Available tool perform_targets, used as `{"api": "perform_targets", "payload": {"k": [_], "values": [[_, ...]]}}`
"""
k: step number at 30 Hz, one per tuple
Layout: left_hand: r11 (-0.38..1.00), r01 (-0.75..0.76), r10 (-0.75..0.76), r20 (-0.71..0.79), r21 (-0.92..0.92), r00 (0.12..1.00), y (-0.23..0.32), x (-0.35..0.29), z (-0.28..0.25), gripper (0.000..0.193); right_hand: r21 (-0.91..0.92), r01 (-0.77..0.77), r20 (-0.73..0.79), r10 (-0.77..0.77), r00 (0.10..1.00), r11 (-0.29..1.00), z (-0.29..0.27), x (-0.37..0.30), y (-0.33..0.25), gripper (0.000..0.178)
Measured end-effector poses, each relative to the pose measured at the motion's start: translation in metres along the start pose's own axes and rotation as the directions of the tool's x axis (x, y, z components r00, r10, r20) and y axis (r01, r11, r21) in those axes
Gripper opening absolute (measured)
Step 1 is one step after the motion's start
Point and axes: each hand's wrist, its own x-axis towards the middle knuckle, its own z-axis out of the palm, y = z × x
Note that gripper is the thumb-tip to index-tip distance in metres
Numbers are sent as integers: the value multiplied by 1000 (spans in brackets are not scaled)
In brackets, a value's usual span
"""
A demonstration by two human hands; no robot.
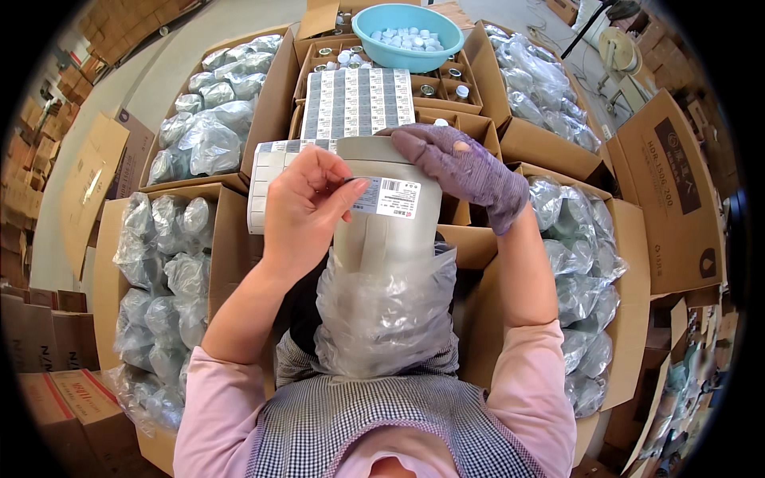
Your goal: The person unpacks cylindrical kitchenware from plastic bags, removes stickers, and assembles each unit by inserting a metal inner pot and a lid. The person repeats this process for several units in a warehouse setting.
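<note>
Two hands work on one grey-beige canister (388,227) at the centre of the frame. The canister stands upright in the person's lap, its lower half sunk in a clear plastic bag (384,315) pushed down around it.

Left hand (307,209), bare: thumb and forefinger pinch the left edge of a white label (387,197), the other fingers curled against the canister wall. The label lies across the upper front of the canister; whether it is fully stuck down cannot be told from this angle.

Right hand (470,169), in a purple knit glove: laid over the canister's top rim, fingers together and slightly bent, palm down.

Surroundings: sheets of printed labels (357,102) rest on a carton just above centre. A turquoise basin (407,36) holding small white caps sits at top centre. Open cardboard boxes (163,263) packed with bagged canisters fill the left and right sides of the frame. A closed brown carton (673,191) stands at the right edge. More stacked cartons (56,398) sit at lower left.
</note>
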Motion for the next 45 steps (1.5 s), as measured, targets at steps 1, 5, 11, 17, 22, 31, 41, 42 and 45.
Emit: {"api": "perform_targets", "payload": {"k": [1, 5, 11, 17, 22, 31, 41, 42, 45], "values": [[1000, 3, -3, -15, -6, 1000, -2, -2, 4, 15, -72, 121, 7, -121, 993, 990, -2, -4, 8, 36], [1000, 18, -18, -42, 3, 999, -11, -4, 12, 15, -254, 372, -23, -390, 920, 893, 0, -12, 26, 36], [998, 42, -40, -37, 47, 998, -11, -6, 18, 14, -133, 178, 42, -174, 984, 975, -4, -15, 12, 40], [996, 26, -21, -55, 87, 998, -13, -6, 18, 15, 88, -196, 137, 183, 973, 977, -11, -8, -2, 53], [995, 19, -13, -55, 102, 998, -13, -6, 18, 15, 138, -250, 191, 222, 956, 958, -16, -5, -12, 63], [993, 5, 4, -68, 120, 998, -15, -6, 16, 15, 127, -240, 218, 209, 953, 962, -16, -2, -14, 70], [993, 9, 3, -98, 119, 995, -17, -8, 18, 15, 190, -502, 340, 423, 840, 843, -26, 5, -36, 76], [993, 11, 1, -99, 121, 995, -16, -8, 18, 16, 196, -474, 322, 401, 858, 858, -25, 5, -35, 76], [985, 15, 1, -97, 171, 995, -15, -7, 18, 19, 200, -416, 281, 355, 892, 887, -23, 3, -33, 75]]}}
